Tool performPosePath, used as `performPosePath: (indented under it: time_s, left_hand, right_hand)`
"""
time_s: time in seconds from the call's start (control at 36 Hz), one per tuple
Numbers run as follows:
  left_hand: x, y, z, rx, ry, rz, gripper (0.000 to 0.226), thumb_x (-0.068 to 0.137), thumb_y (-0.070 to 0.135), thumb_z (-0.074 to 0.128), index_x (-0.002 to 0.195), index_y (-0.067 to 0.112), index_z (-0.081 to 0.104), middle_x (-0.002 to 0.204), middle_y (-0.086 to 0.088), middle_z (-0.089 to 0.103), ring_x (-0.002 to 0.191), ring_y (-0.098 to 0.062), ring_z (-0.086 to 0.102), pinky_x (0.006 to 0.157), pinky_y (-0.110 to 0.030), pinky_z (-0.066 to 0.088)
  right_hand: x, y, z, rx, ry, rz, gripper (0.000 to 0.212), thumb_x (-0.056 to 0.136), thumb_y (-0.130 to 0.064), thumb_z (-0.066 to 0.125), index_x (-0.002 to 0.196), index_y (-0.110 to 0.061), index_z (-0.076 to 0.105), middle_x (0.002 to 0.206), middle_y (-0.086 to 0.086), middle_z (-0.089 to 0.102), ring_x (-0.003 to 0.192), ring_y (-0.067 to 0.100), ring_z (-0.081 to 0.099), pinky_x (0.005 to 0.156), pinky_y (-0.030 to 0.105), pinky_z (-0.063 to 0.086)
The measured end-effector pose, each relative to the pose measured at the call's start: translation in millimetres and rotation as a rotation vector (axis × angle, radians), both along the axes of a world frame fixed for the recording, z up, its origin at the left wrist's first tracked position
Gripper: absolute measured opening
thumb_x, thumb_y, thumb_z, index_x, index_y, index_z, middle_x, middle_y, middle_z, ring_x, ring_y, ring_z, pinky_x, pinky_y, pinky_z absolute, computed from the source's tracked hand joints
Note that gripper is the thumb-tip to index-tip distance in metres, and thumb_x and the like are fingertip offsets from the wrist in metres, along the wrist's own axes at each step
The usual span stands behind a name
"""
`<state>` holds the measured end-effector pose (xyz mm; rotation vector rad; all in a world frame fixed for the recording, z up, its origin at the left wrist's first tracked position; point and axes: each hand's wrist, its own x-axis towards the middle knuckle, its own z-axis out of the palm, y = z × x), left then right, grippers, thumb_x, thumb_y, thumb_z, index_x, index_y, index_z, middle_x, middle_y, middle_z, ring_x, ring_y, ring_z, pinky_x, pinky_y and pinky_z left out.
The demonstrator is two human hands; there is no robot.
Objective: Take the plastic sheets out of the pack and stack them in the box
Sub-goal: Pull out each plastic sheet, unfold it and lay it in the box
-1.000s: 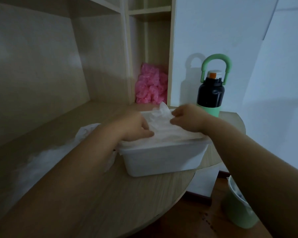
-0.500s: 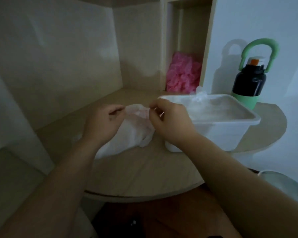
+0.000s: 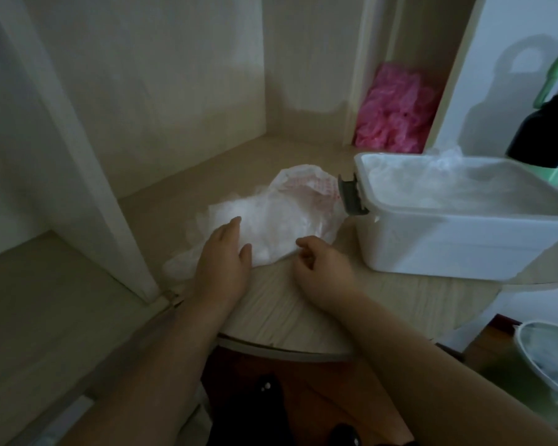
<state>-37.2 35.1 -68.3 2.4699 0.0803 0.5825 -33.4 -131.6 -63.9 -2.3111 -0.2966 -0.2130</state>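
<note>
From the head camera we look down on a pale wooden desk [image 3: 303, 310] with a rounded front edge; the pack [image 3: 281, 220], a crumpled translucent white bag with red print near its top, lies on it just left of the box [image 3: 464, 243]. Our left hand [image 3: 221, 255] rests flat on the near left part of the pack, fingers straight and fairly close together, holding nothing. Our right hand [image 3: 319, 262] sits at the pack's near right edge with its fingers curled inward; the picture is dim and soft there, so we cannot tell whether they pinch the plastic or only touch it.

The box is white plastic, with a grey latch [image 3: 351, 196] on the end facing the pack; plastic sheets [image 3: 448, 185] fill it nearly to the rim, one crumpled tuft sticking up at the back. Behind the box, a pink plastic bundle [image 3: 397, 114] sits in a narrow shelf compartment; a black bottle [image 3: 548, 136] with a green handle stands at the right edge; a green bin [image 3: 535, 375] is on the floor at lower right.
</note>
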Motion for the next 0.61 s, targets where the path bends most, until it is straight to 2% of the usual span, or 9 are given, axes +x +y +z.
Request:
performPosePath:
  time_s: [0.08, 0.14, 0.22, 0.33, 0.42, 0.47, 0.53, 0.61]
  left_hand:
    - [2.2, 2.1, -3.4, 0.159, 0.006, 0.028, 0.055, 0.094, 0.027, 0.055, 0.143, 0.006, 0.039, 0.147, -0.013, 0.041, 0.137, -0.028, 0.034, 0.113, -0.037, 0.027]
    - [3.9, 3.3, -6.7, 0.275, 0.069, 0.055, 0.055, 0.095, 0.037, 0.051, 0.140, 0.007, 0.043, 0.146, -0.011, 0.042, 0.138, -0.030, 0.031, 0.114, -0.041, 0.025]
    - [4.2, 4.0, -7.3, 0.343, 0.133, 0.066, 0.050, 0.095, 0.044, 0.044, 0.131, 0.010, 0.051, 0.135, -0.007, 0.053, 0.132, -0.029, 0.038, 0.107, -0.042, 0.032]
    - [0.9, 2.5, -4.9, 0.370, 0.089, 0.045, 0.039, 0.096, 0.038, 0.045, 0.126, 0.019, 0.059, 0.134, 0.003, 0.057, 0.136, -0.024, 0.034, 0.110, -0.044, 0.025]
    - [-1.3, 1.2, -4.5, 0.378, 0.031, 0.041, 0.030, 0.095, 0.034, 0.049, 0.118, 0.025, 0.066, 0.128, 0.009, 0.061, 0.135, -0.021, 0.036, 0.111, -0.047, 0.019]
    - [-2.6, 0.7, -4.7, 0.356, 0.011, 0.038, 0.026, 0.094, 0.031, 0.052, 0.112, 0.026, 0.070, 0.124, 0.010, 0.064, 0.132, -0.020, 0.039, 0.111, -0.047, 0.017]
    - [-3.3, 1.3, -5.2, 0.345, -0.038, 0.018, 0.019, 0.093, 0.027, 0.056, 0.100, 0.025, 0.074, 0.114, 0.009, 0.069, 0.127, -0.023, 0.046, 0.109, -0.050, 0.022]
    - [-4.1, 2.8, -7.3, 0.365, -0.159, -0.024, 0.016, 0.088, 0.021, 0.061, 0.086, 0.021, 0.076, 0.097, 0.005, 0.074, 0.112, -0.028, 0.058, 0.101, -0.055, 0.033]
  right_hand:
    - [0.6, 1.5, -2.1, -0.016, -0.023, 0.002, 0.041, 0.093, -0.024, 0.049, 0.134, -0.019, 0.049, 0.113, 0.002, 0.062, 0.097, 0.015, 0.057, 0.077, 0.018, 0.036]
    - [0.2, 0.9, -2.7, 0.011, -0.019, -0.016, 0.041, 0.093, -0.024, 0.049, 0.134, -0.020, 0.048, 0.098, -0.002, 0.063, 0.083, 0.010, 0.056, 0.070, 0.019, 0.037]
    - [-0.1, -1.2, -4.6, 0.032, -0.016, -0.025, 0.039, 0.093, -0.024, 0.049, 0.132, -0.020, 0.049, 0.079, -0.009, 0.058, 0.067, 0.000, 0.051, 0.057, 0.014, 0.035]
    - [-1.9, -1.1, -2.8, 0.041, -0.026, -0.029, 0.036, 0.093, -0.023, 0.051, 0.129, -0.019, 0.053, 0.080, -0.008, 0.058, 0.071, 0.005, 0.052, 0.064, 0.018, 0.037]
    - [-1.9, -0.4, -2.6, 0.054, -0.033, -0.035, 0.034, 0.092, -0.022, 0.051, 0.126, -0.018, 0.055, 0.075, -0.010, 0.056, 0.066, 0.000, 0.050, 0.058, 0.015, 0.035]
    - [-1.8, -0.6, -2.6, 0.053, -0.041, -0.037, 0.032, 0.092, -0.022, 0.051, 0.124, -0.018, 0.057, 0.080, -0.009, 0.057, 0.071, 0.004, 0.051, 0.063, 0.017, 0.035]
    - [-2.2, -0.5, -2.1, 0.056, -0.049, -0.034, 0.031, 0.092, -0.021, 0.051, 0.123, -0.016, 0.058, 0.084, -0.007, 0.056, 0.076, 0.006, 0.051, 0.065, 0.015, 0.033]
    - [-3.8, -0.5, -2.9, 0.062, -0.045, -0.043, 0.030, 0.092, -0.020, 0.052, 0.121, -0.016, 0.059, 0.076, -0.010, 0.055, 0.066, 0.002, 0.048, 0.056, 0.011, 0.032]
